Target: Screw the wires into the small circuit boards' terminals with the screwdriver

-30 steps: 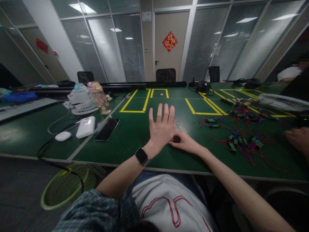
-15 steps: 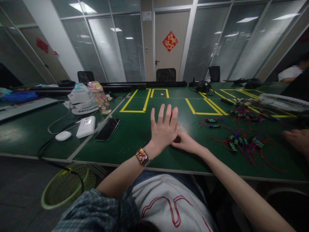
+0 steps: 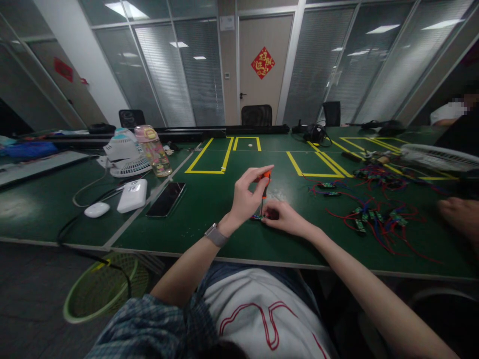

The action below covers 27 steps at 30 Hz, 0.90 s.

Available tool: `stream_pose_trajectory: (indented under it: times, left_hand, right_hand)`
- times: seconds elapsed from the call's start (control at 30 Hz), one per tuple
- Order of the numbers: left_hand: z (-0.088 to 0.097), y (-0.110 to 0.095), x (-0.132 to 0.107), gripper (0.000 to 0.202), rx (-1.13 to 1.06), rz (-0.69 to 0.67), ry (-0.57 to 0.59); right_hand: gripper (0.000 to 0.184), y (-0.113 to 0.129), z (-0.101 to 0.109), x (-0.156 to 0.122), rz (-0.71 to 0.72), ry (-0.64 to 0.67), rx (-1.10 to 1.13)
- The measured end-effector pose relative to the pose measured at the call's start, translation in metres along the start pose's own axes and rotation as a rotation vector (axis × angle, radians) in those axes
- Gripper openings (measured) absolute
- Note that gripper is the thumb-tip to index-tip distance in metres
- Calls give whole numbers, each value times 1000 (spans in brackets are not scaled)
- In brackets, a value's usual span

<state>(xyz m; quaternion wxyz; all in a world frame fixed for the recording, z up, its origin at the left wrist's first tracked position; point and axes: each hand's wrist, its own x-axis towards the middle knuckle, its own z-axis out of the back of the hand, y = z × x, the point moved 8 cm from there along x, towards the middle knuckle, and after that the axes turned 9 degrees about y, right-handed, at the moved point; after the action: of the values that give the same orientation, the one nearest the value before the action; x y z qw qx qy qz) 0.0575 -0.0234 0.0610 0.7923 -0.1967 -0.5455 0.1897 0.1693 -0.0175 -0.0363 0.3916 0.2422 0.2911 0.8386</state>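
My left hand (image 3: 247, 197) pinches the orange-and-black handle of a small screwdriver (image 3: 265, 183) that stands upright, tip down. The tip meets a small circuit board (image 3: 258, 217) lying on the green table (image 3: 209, 209). My right hand (image 3: 286, 218) rests on the table just right of the board, fingers curled and pressed against it; what lies under them is partly hidden. A watch with a grey strap sits on my left wrist.
A pile of small boards with red and blue wires (image 3: 374, 219) lies to the right, near another person's hand (image 3: 462, 214). A black phone (image 3: 166, 199), white power bank (image 3: 131, 195), mouse (image 3: 96, 210), fan (image 3: 125, 152) and bottle (image 3: 153, 149) sit left. A green basket (image 3: 103, 286) stands below the table edge.
My left hand, spread flat and open above the table, has closed its fingers round the screwdriver handle and turned its wrist. The right hand stays in place by the board.
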Motion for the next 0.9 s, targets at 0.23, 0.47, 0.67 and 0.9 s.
stream_pose_trajectory:
  times: [0.23,0.47,0.67,0.9]
  left_hand:
    - [9,-3,1,26,73,6,-101]
    - [14,-17,-2,23,167,-68,-134]
    - [3,-7,-1,29,-33,-10,-17]
    - [9,-10,-1,16,63,-38,-114]
  right_hand:
    - [5,2,1,-1,-2,-14,-3]
    - [5,5,2,0,4,-6,-30]
    - [4,2,1,-1,6,-7,-20]
    - [4,1,0,-1,-12,-2,0]
